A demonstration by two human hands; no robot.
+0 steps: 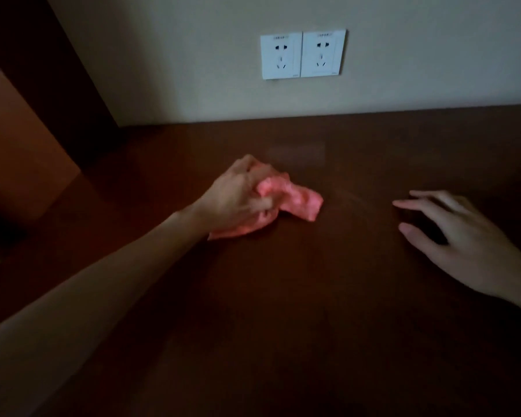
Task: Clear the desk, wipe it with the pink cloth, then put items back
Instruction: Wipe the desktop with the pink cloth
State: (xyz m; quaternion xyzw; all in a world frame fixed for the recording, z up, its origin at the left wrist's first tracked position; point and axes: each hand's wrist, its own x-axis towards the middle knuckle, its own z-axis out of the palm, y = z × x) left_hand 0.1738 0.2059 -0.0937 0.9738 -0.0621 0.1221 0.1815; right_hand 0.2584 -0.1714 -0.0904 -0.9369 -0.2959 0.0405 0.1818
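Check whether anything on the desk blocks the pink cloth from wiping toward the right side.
Only the right hand, which rests open on the desk to the right of the pink cloth. The left hand grips the cloth; the surface between is bare.

Frame dim overall, underexposed, warm cast. Brightest area: two white square wall sockets (303, 54) and pale wall around them. Dark reddish-brown wooden desk top (283, 326) below sockets nearly black toward near edge; faint pale reflection on it just under sockets. Crumpled pink cloth (295, 200) glows oversaturated, texture smeared. Left hand (238, 197) on cloth blurred. Right hand (451, 233) soft, dark shadow beneath palm. Corners darkest.
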